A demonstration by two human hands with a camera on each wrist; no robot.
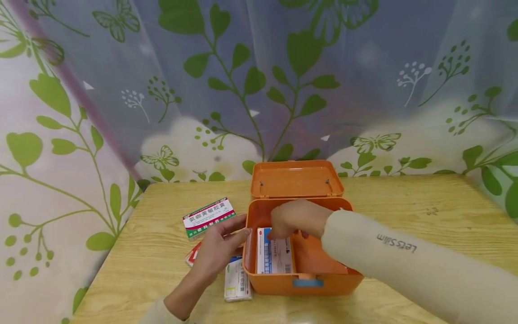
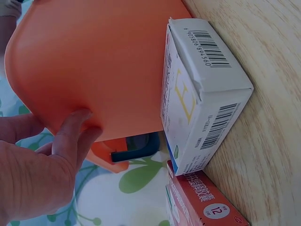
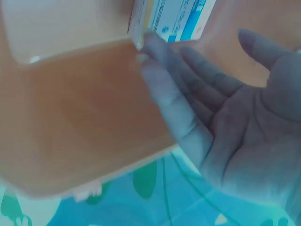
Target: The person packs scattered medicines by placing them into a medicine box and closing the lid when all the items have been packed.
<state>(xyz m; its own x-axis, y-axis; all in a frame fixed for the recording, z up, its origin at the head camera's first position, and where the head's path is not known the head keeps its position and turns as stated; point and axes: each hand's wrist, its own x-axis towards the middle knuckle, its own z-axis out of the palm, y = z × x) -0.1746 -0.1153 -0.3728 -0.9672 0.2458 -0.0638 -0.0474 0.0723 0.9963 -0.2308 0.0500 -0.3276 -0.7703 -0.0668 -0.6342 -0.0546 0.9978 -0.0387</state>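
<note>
An orange lidded storage box [image 1: 271, 283] stands on the table with its lid [image 1: 297, 180] tipped back. My left hand [image 1: 216, 247] holds its left wall, with the thumb at the rim and fingers [image 2: 73, 132] against the outside. Inside the box my right hand [image 3: 235, 117] reaches down, fingers fairly straight and spread, palm bare. Its fingertips are right at a white and blue medicine box [image 1: 265, 254] in the left part. Beside the outer left wall lie a white medicine box with a yellow E [image 2: 183, 94] and a red one [image 2: 207, 197].
A white, red and green medicine box [image 1: 208, 216] lies on the wooden table [image 1: 154, 270], left of the storage box. A blue-grey latch [image 1: 307, 283] is on the storage box's front. Behind the table hangs a leaf-patterned curtain [image 1: 226, 103].
</note>
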